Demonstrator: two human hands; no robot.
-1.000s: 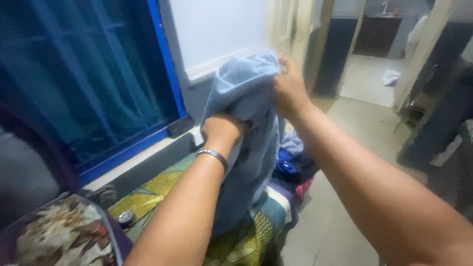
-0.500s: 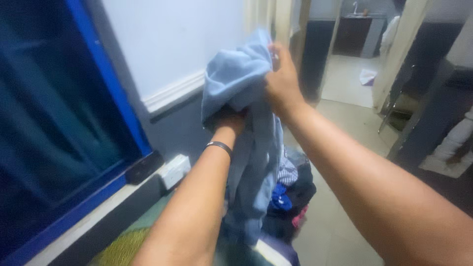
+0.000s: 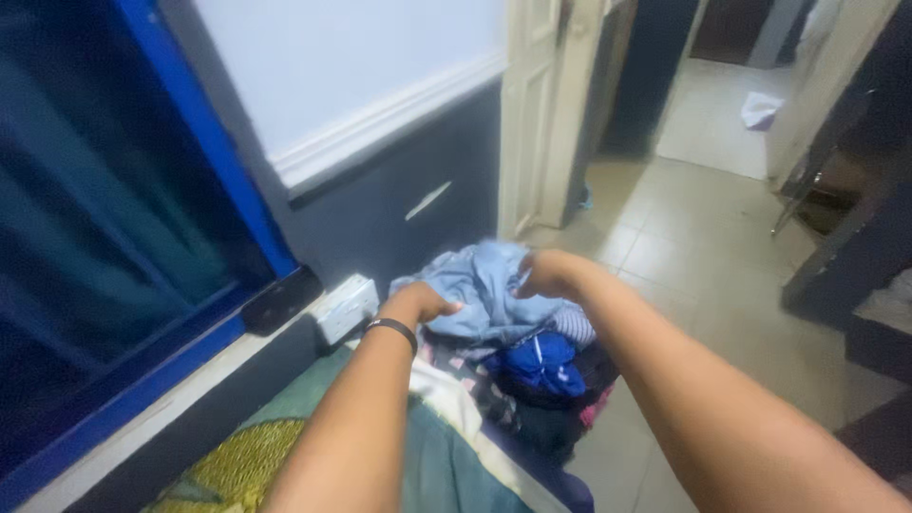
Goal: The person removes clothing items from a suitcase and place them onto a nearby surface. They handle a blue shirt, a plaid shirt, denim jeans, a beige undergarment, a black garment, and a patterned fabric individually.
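A light blue garment (image 3: 480,290) lies bunched on top of a pile of clothes (image 3: 541,375) at the end of a bed. My left hand (image 3: 418,304), with a dark band on its wrist, rests at the garment's left side, fingers curled onto the cloth. At the garment's right edge, my right hand (image 3: 543,274) grips a fold. Both arms reach forward and down.
The bed has a green and yellow patterned cover (image 3: 313,456). A blue-framed window (image 3: 142,237) is at the left, with a white socket box (image 3: 347,306) on its sill. A tiled floor (image 3: 703,275) and an open doorway (image 3: 655,76) lie beyond.
Both hands have dropped from chest height, where they held the blue garment up, down to the clothes pile. The garment is now bunched on the pile.
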